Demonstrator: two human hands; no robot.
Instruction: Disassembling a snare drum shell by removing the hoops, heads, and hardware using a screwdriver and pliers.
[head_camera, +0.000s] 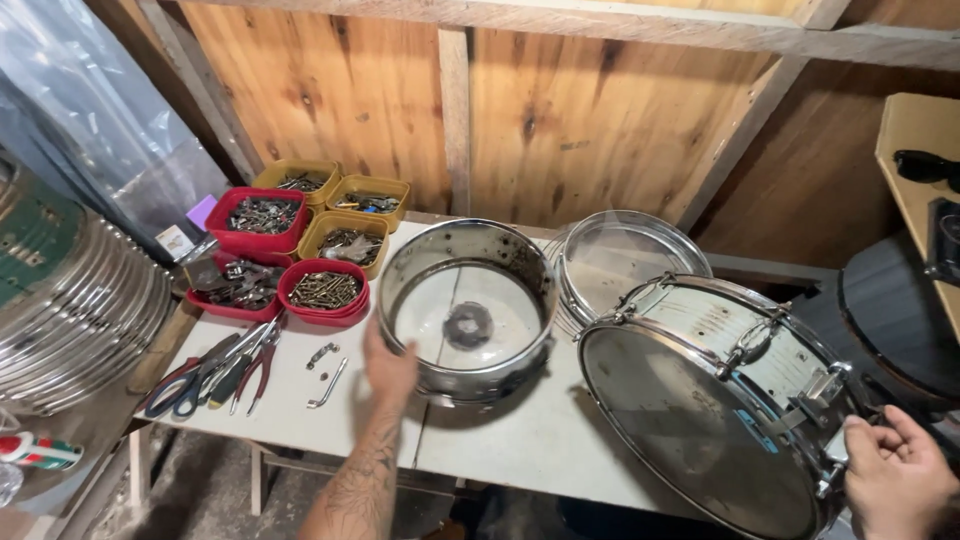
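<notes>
- Right hand (895, 478), nearest, fingers curled around the rim hardware of a snare drum (715, 390) tilted on its side at the table's (520, 450) right edge.
- Left hand (388, 368), fingers spread flat against the outside of an empty metal drum shell (467, 310), mid-table.
- Pliers (255, 372) lay left.
- Screw bins (322, 290) sat behind.

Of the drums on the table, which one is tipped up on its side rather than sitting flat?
The snare drum at the right hand, tilted with its head facing out. The bare metal shell by the left hand sits flat, open end up.
</notes>
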